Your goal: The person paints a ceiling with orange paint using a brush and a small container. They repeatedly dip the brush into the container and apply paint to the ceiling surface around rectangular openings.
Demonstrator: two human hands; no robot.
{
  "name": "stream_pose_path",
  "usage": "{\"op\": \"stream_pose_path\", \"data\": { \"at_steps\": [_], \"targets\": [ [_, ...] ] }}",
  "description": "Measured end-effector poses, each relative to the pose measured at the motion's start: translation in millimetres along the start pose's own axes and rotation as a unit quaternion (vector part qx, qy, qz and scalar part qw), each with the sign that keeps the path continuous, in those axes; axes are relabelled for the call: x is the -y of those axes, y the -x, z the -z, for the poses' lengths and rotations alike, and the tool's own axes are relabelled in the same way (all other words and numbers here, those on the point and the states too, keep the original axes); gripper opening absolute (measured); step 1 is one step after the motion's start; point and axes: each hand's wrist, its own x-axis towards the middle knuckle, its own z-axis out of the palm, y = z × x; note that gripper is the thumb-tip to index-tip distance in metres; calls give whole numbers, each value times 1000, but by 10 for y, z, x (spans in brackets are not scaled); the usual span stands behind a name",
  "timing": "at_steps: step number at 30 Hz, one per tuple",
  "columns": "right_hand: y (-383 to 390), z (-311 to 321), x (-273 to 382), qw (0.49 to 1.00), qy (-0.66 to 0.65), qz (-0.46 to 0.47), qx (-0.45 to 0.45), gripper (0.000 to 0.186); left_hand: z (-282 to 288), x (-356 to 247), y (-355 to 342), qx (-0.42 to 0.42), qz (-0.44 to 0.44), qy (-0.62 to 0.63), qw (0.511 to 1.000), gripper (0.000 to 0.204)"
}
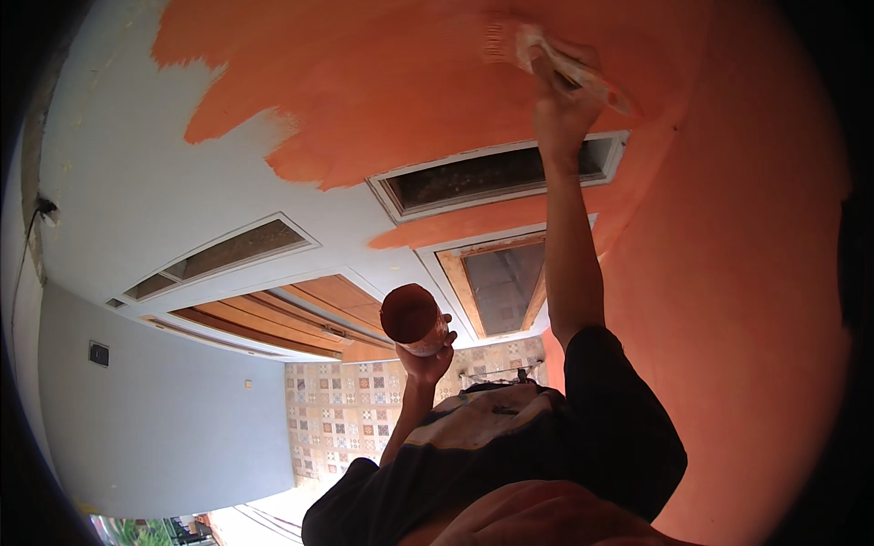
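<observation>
My right hand [566, 114] is raised high, its fingers closed around a wide paintbrush [530, 45]. The bristles lie against the wet orange paint [364, 86] on the wall, near the top of the view. Lower down and to the left, my left hand [426, 362] grips a round paint cup [421, 329], coated with orange. Its open mouth faces up, and the inside looks dark, so how much paint it holds is hard to see. Ragged brush edges mark where the orange meets the pale wall [118, 136].
A framed vent opening [487, 180] sits just below the brush, above a wood-framed window [506, 287]. Another vent [237, 247] is above a wooden door [273, 314]. An orange side wall [728, 318] stands at right. Patterned tiles [341, 414] cover the floor; a cable [27, 237] hangs far left.
</observation>
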Motion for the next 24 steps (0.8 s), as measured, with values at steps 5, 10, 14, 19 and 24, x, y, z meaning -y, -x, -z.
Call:
{"op": "stream_pose_path", "data": {
  "at_steps": [5,10,14,19,24],
  "targets": [
    [-534,782,12,942,261,169,-123,10,-44,-58,-17,-8,3,-22,1000,67],
    [-168,283,-26,922,291,253,21,32,-115,21,-90,-8,5,-14,1000,65],
    [395,-354,56,914,265,251,176,29,-148,141,-197,0,23,8,1000,61],
    [133,-289,144,979,25,144,139,19,-189,234,-301,-13,45,6,999,60],
    [-792,1018,10,979,181,-18,-86,16,-262,268,-401,-3,37,-21,999,60]
  ]
}}
